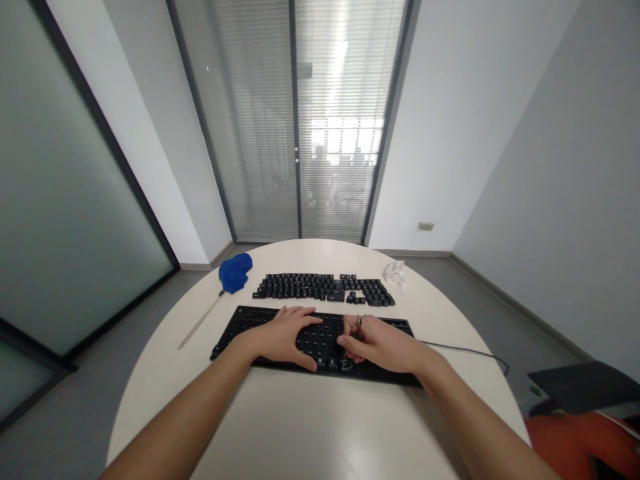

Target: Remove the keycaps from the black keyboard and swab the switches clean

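A black keyboard base [230,333] lies across the table in front of me, most of its keys stripped to bare switch mounts. My left hand [283,337] rests flat on its middle-left part, fingers spread, holding it down. Over the right-of-middle part, my right hand [383,341] is closed on a wire keycap puller [346,363]; its thin loops show below and above the fingers. The wire's lower end is at the front row of keys, where a few keycaps still sit. Whether it grips a keycap is hidden by the fingers.
Behind the keyboard, loose black keycaps [295,287] lie in keyboard order. To their left are a blue cloth [235,272] and a thin pale stick [200,323] with a dark tip. Crumpled white tissue [394,271] lies right. A cable [465,348] runs off the round table [300,427].
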A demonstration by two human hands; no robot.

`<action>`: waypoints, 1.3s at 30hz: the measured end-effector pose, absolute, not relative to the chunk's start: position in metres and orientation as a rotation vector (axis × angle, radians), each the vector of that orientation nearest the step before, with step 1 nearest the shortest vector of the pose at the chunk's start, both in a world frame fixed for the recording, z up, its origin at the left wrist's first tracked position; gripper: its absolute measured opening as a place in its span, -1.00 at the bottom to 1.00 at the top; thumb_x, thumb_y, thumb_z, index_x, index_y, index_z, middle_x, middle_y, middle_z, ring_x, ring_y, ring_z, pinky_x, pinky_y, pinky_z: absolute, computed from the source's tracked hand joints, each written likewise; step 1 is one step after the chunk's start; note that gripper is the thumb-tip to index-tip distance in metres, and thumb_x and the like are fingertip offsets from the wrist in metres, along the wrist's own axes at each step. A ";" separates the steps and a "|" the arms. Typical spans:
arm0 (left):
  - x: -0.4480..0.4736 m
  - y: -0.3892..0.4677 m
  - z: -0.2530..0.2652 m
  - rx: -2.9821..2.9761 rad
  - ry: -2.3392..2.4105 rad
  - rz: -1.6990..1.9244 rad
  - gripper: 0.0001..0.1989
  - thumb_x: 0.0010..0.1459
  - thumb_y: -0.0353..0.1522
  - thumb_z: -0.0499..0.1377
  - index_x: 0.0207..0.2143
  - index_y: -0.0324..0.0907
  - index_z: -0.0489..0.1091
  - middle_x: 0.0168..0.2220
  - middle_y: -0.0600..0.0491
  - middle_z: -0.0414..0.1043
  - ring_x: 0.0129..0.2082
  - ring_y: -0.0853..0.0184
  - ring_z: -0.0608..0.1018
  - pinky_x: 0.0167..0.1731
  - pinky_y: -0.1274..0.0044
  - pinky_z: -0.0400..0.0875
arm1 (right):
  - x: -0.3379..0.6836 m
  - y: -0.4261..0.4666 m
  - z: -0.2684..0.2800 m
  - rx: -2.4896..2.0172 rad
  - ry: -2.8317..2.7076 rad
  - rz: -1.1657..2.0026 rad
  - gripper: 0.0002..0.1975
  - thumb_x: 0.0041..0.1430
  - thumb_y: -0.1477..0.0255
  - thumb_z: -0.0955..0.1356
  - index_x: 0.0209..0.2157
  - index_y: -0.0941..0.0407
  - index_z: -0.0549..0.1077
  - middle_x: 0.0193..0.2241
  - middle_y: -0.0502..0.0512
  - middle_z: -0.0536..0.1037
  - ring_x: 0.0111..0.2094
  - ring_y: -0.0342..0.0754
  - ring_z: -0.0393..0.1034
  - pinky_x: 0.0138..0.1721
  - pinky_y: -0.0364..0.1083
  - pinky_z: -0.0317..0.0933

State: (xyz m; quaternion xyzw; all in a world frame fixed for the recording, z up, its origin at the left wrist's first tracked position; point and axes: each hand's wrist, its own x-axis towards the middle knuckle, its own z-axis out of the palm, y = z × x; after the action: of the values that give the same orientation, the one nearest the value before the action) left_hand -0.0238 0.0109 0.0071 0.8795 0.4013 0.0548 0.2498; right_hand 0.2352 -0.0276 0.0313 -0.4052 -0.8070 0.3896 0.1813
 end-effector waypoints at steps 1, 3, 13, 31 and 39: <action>-0.024 0.011 0.007 2.394 1.095 0.144 -0.05 -0.18 0.03 0.40 0.27 0.01 0.21 0.39 -0.11 -0.02 0.36 -0.09 0.03 0.29 0.07 -0.11 | 0.235 -0.028 0.032 -1.147 -2.294 1.082 -0.72 0.34 0.17 0.24 -0.35 0.07 0.28 -0.54 -0.02 0.54 -0.51 -0.11 0.43 -0.46 -0.17 0.21; -0.023 0.011 0.007 2.399 1.086 0.156 -0.05 -0.18 0.03 0.40 0.26 0.01 0.22 0.38 -0.12 -0.01 0.36 -0.10 0.04 0.29 0.06 -0.11 | 0.233 -0.028 0.033 -1.149 -2.336 1.038 -0.73 0.33 0.19 0.25 -0.35 0.08 0.30 -0.55 -0.02 0.53 -0.52 -0.12 0.41 -0.48 -0.18 0.17; -0.023 0.011 0.008 2.393 1.079 0.156 -0.06 -0.19 0.00 0.41 0.25 0.02 0.23 0.39 -0.11 -0.02 0.36 -0.09 0.03 0.30 0.04 -0.20 | 0.241 -0.025 0.034 -1.019 -2.406 1.077 -0.69 0.04 0.14 0.48 -0.43 0.13 0.54 -0.48 -0.03 0.56 -0.45 -0.12 0.39 -0.44 -0.20 0.14; -0.023 0.010 0.008 2.419 1.086 0.099 -0.05 -0.15 0.02 0.38 0.28 0.01 0.19 0.40 -0.11 -0.06 0.37 -0.08 0.00 0.31 0.07 -0.17 | 0.258 -0.012 0.022 -1.061 -2.125 1.382 -0.71 -0.05 0.19 0.54 -0.35 0.11 0.67 -0.48 0.04 0.63 -0.45 -0.08 0.42 -0.41 -0.16 0.21; -0.023 0.011 0.007 2.423 1.083 0.083 -0.02 -0.15 0.08 0.35 0.29 -0.02 0.18 0.40 -0.11 -0.06 0.37 -0.09 0.00 0.32 0.08 -0.20 | 0.246 -0.020 0.031 -0.972 -2.407 1.144 -0.68 0.04 0.15 0.50 -0.27 0.10 0.67 -0.38 0.07 0.65 -0.38 -0.06 0.49 -0.36 -0.17 0.25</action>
State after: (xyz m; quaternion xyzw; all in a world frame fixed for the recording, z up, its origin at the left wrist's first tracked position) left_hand -0.0227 0.0114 0.0074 0.8856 0.3959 0.0304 0.2408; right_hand 0.2464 -0.0197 0.0308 -0.3386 -0.8388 0.3985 0.1517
